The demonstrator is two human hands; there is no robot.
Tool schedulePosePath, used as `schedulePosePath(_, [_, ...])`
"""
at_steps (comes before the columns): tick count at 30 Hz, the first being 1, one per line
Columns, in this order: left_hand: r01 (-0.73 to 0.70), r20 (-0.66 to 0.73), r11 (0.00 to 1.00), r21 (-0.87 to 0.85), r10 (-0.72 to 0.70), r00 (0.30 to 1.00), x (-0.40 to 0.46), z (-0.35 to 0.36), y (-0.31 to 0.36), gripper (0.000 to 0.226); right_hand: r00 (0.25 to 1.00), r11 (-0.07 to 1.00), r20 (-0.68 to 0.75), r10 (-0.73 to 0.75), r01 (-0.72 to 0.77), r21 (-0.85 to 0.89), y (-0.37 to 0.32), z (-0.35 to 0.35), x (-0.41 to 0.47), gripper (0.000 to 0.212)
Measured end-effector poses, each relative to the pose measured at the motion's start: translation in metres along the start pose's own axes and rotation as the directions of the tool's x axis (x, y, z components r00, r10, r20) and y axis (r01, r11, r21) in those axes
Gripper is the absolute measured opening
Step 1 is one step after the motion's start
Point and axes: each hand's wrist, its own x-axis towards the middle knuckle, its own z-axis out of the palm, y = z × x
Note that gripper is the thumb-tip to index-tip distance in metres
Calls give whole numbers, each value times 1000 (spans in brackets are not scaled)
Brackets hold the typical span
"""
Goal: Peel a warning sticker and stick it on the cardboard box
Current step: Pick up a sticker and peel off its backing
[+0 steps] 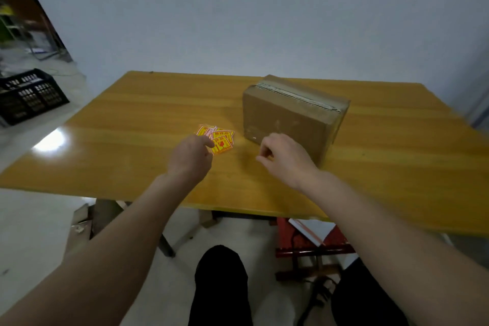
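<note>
Stickers (217,138): a small loose pile of yellow and red warning stickers lying flat on the table, left of the box and apart from it.
Box (292,118): closed cardboard box on the table, tape strip along the top seam, no sticker seen on its visible faces.
Left hand (191,158): over the near edge of the sticker pile, fingers curled together; whether they grip a sticker I cannot tell.
Right hand (284,157): just in front of the box's near face, fingers loosely curled, holding nothing visible.
Table (132,140): yellow wooden top, glossy.
Crate (29,95): black, on the floor far left.
</note>
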Motion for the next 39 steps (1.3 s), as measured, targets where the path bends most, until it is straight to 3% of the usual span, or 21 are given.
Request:
schedulePosePath(4, [124,-29,990,-74,-126,992,3,27,-14,38,997,999,78,27,-30,38,2,37,8,21])
schedulePosePath(11, [244,-57,960,-137,-254,966,35,52,-28,64,992,991,91,90,-98,91,-5,77,35,35])
schedulePosePath(16, [222,-96,970,-96,-231,968,50,59,-33,66,988,988,33,148,-149,30,-11,96,59,48])
schedulePosePath(20, [213,-129,968,-132,-229,965,55,63,-38,60,993,989,-53,102,-107,-103,-12,107,65,43])
schedulePosePath(29, [194,-100,963,-187,-216,971,52,58,-38,46,995,989,-84,55,-66,-134,-9,111,64,41])
schedulePosePath(36, [239,-26,905,-351,-265,964,50,54,-37,24,994,991,-96,51,-62,-116,-8,112,63,36])
schedulePosePath(39, [273,28,827,-492,-299,954,51,55,-37,20,993,994,-89,74,-81,-80,-6,112,63,40])
